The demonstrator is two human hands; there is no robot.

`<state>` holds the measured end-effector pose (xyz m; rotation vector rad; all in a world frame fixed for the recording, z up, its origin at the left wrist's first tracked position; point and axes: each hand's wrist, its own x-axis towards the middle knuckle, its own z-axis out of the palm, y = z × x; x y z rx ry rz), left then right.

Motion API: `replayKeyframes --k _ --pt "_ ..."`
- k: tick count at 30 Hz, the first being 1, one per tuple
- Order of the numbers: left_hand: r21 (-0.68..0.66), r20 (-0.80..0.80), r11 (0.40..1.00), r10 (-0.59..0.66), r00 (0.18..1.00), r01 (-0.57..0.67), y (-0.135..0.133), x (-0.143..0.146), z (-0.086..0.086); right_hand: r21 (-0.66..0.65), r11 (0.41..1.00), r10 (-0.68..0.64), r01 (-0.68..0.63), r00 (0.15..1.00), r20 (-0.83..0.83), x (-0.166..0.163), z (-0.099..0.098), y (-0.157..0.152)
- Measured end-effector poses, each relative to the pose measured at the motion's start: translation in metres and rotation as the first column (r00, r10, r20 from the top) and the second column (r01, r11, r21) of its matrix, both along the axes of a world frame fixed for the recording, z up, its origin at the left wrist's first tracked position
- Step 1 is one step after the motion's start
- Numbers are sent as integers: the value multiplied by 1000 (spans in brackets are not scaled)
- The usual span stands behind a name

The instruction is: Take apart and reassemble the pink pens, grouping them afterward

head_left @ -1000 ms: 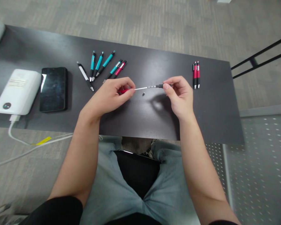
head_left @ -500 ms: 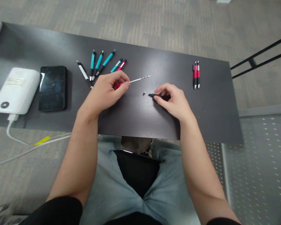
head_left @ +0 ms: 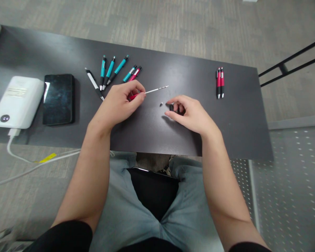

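Drawn down and away from the white refill (head_left: 153, 90) since a second ago, the right hand (head_left: 191, 113) is no longer gripping near its tip; the black section (head_left: 171, 107) that was meeting the refill then is now sitting apart from it, among that hand's curled fingers. Thumb and forefinger are standing apart at their tips, so the remaining fingers are seemingly keeping hold of the piece, which is partly hidden.

Across from it, the left hand (head_left: 123, 99) is pinching the red barrel (head_left: 133, 97) between thumb and fingers, and the refill is projecting from this grip toward the right, its tip free above the tabletop (head_left: 152, 133). Between the two grips, just beside the right fingertips, a small metal tip (head_left: 161, 104) is lying on the tabletop.

Just beyond the left grip, a teal pen (head_left: 130, 73) and a red pen (head_left: 135, 74) are lying side by side. Farther left of it, three teal pens (head_left: 110, 71) are fanning out next to a white pen (head_left: 93, 81). Beyond the right grip, well apart, two red pens (head_left: 218, 78) are resting together. Farthest left of the left grip, a black device (head_left: 58, 99) and a white power bank (head_left: 17, 101) are lying.
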<state>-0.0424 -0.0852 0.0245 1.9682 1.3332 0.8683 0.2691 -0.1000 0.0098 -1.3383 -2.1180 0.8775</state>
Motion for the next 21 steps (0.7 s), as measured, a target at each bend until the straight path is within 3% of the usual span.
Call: replayKeyframes --k 3,12,21 --pt "-9 -17 1000 4 1000 -4 -1 -2 1 -65 993 100 -101 995 -26 17 4 2" --pt "-6 -39 1000 0 999 0 0 -5 1 -58 998 27 -28 999 -18 15 4 0" --pt "1 -27 1000 14 1000 -14 -2 -6 3 -143 984 92 -108 989 -116 35 6 2"
